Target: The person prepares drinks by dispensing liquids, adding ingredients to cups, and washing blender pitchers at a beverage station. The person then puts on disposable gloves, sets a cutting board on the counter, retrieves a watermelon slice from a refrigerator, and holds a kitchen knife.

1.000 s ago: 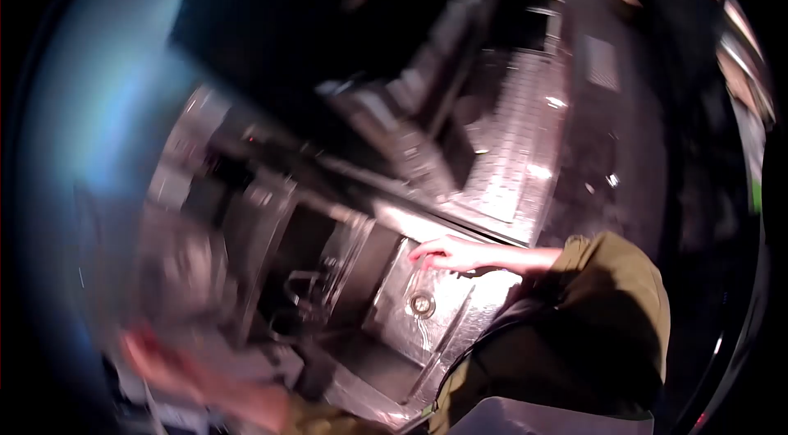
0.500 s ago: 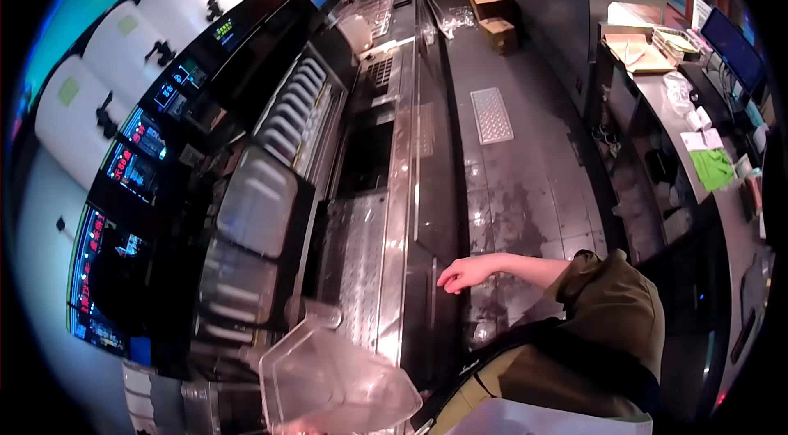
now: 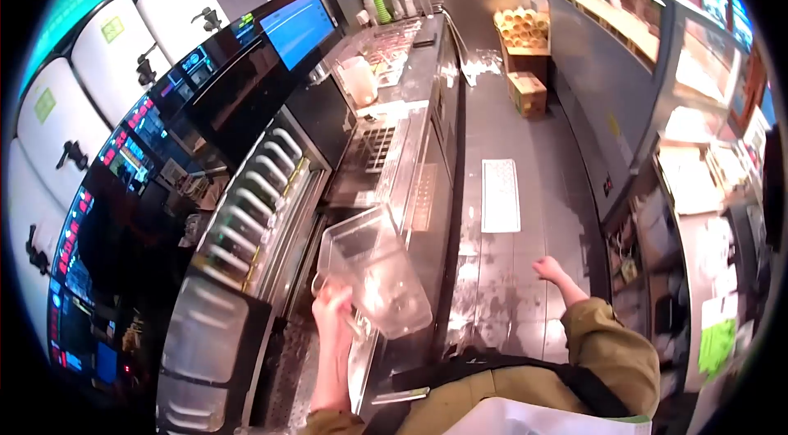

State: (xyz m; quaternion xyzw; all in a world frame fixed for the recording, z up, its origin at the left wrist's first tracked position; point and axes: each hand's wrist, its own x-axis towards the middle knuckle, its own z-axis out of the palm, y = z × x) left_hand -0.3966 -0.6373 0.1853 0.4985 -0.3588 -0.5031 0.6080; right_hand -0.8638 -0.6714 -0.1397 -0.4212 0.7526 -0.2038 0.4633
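My left hand [image 3: 332, 308] is closed on a clear plastic container [image 3: 379, 275], gripping it at its left side. The container is tilted, seems to hold nothing, and hangs over the steel counter's [image 3: 386, 180] front edge. My fingers partly hide where they grip it. Out over the floor on the right, my right hand [image 3: 552, 269] is loosely curled into a fist, with nothing visible in it. To the left of the container, a row of white curved handles [image 3: 267, 172] stands in a rack along the counter.
White dispensers with black taps [image 3: 107, 57] line the left, above a screen [image 3: 297, 29]. A translucent jug [image 3: 359, 80] stands farther along the counter. Cardboard boxes [image 3: 527, 94] sit at the aisle's end. A white mat [image 3: 501, 195] lies on the wet floor [image 3: 525, 304].
The container has risen and moved forward along the counter, and my left hand has come into view holding it. My right hand has swung rightward, away from the counter front. The view has shifted forward.
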